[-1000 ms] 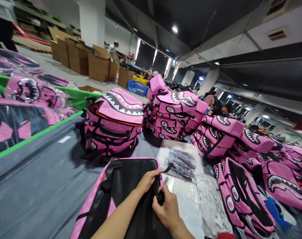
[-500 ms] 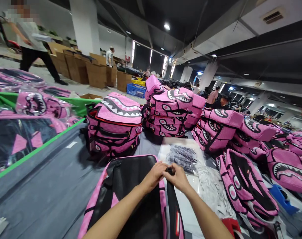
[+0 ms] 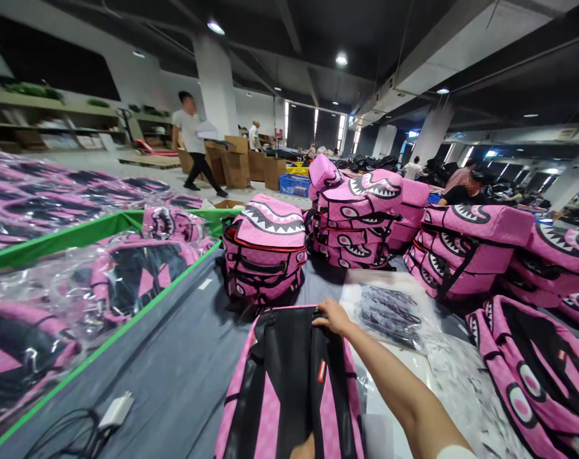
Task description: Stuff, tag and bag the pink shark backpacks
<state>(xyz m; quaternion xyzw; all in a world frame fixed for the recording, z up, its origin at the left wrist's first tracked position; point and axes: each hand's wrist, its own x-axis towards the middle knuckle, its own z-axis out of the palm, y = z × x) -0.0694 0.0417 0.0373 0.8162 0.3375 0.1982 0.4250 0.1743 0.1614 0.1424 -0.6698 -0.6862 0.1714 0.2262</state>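
A pink and black backpack point(image 3: 293, 363) lies before me with its black back panel and shoulder straps facing up. My right hand point(image 3: 333, 317) grips the upper end of the right shoulder strap point(image 3: 323, 347), fingers curled over it at the bag's top edge. Only a small part of my left hand point(image 3: 304, 450) shows at the bottom edge of the view, against the lower back panel beside that same strap; its fingers are hidden. Just beyond the bag stands another pink backpack point(image 3: 270, 223) with a shark-mouth print.
Clear-wrapped backpacks point(image 3: 143, 274) lie within a green-edged bin point(image 3: 102, 233) on the left. Stacked pink bags point(image 3: 358, 220) stand behind. Plastic packaging point(image 3: 389, 312) covers the right side. A white adapter point(image 3: 116, 409) with black cable sits front left. A person point(image 3: 193, 140) walks in the background.
My hands, together at a black strap part beside the bag, have separated: the right grips the strap top, the left has dropped low. The strap now lies across the panel. The view has swung left.
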